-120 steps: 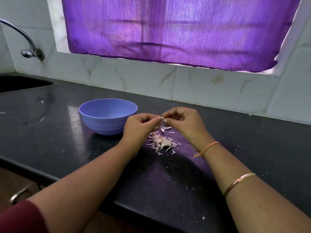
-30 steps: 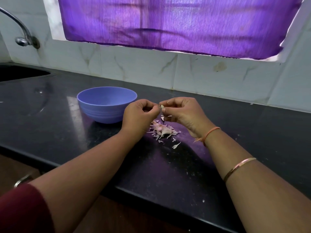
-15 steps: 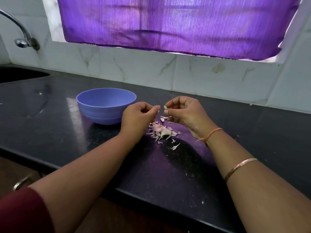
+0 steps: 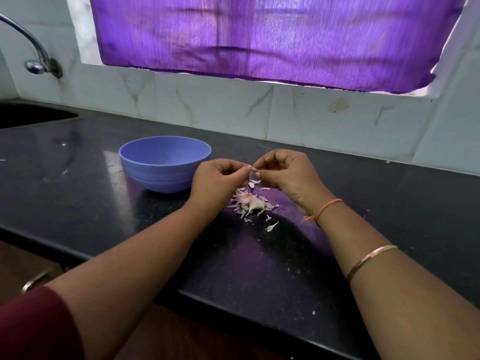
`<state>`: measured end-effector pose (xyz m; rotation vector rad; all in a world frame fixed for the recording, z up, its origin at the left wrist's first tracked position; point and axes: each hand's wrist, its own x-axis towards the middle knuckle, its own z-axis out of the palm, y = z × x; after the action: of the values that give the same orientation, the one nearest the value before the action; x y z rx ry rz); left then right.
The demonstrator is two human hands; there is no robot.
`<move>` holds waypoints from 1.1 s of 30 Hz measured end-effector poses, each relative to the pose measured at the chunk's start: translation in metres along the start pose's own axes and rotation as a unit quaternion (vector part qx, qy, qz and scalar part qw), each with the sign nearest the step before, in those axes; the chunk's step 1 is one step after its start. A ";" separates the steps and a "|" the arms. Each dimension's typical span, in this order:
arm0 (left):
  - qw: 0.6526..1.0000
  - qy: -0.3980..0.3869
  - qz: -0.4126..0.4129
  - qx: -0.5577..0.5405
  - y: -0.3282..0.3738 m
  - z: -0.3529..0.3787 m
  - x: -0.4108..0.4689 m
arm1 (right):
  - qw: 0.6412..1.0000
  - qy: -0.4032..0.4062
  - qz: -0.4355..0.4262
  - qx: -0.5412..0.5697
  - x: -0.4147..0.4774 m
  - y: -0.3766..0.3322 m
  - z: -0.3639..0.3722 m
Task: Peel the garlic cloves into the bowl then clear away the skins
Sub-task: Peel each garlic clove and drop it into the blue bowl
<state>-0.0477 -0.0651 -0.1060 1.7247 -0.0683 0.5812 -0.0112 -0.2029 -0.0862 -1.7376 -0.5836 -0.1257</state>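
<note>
A blue bowl (image 4: 165,162) stands on the black counter (image 4: 78,193), left of my hands. My left hand (image 4: 217,181) and my right hand (image 4: 287,175) meet fingertip to fingertip above a heap of pinkish garlic skins (image 4: 250,202). Between the fingertips they pinch a small garlic clove (image 4: 251,174), with a strip of skin hanging from it. In the heap lies an unpeeled clove (image 4: 255,203). A small piece (image 4: 251,185) lies just below my fingers. The bowl's inside shows nothing from this angle.
Loose skin flakes (image 4: 271,226) lie nearer me than the heap. A sink (image 4: 28,116) and a tap (image 4: 36,61) are at the far left. The tiled wall and a purple curtain (image 4: 259,35) close the back. The counter's front edge runs below my forearms.
Half a second ago my fingertips were slightly apart; now they have come together on the clove again. The view has shifted a little.
</note>
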 end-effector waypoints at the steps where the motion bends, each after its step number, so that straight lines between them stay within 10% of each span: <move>1: 1.000 0.000 -0.003 0.001 0.000 0.000 0.000 | 1.000 -0.001 -0.005 -0.012 0.000 0.000 0.000; 33: 0.996 0.019 -0.045 -0.069 -0.001 0.003 0.004 | 0.997 0.011 0.011 0.079 0.001 -0.001 0.000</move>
<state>-0.0429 -0.0661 -0.1059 1.5745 -0.0038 0.5303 -0.0109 -0.2022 -0.0847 -1.5861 -0.5438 -0.0804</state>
